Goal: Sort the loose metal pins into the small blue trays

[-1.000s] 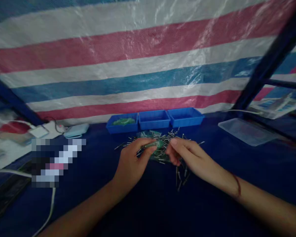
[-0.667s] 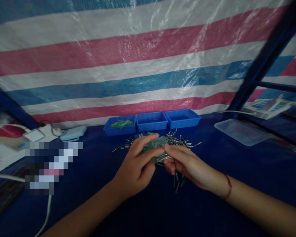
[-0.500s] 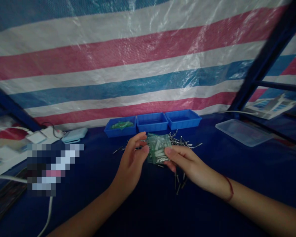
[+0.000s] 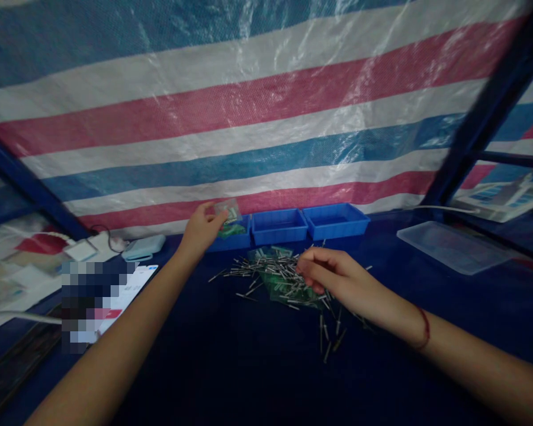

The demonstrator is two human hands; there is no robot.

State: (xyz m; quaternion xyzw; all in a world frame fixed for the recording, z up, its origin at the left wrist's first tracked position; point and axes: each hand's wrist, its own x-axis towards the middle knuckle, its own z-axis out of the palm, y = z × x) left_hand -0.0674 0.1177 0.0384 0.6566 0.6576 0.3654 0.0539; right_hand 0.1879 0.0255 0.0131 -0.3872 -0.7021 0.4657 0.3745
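The left hand (image 4: 203, 227) pinches a bag (image 4: 226, 210) at the tray (image 4: 236, 242); ease it in flat. The right hand (image 4: 331, 269) curls near pins (image 4: 279, 269); cannot tell if holding any.

Pins (image 4: 288, 270) look shiny metal, trays (image 4: 279, 236) smooth plastic, the sheet (image 4: 266, 139) glossy plastic (visibly woven).

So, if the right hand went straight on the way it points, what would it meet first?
The right hand would probably meet the pile of metal pins first, though depth there is hard to judge.
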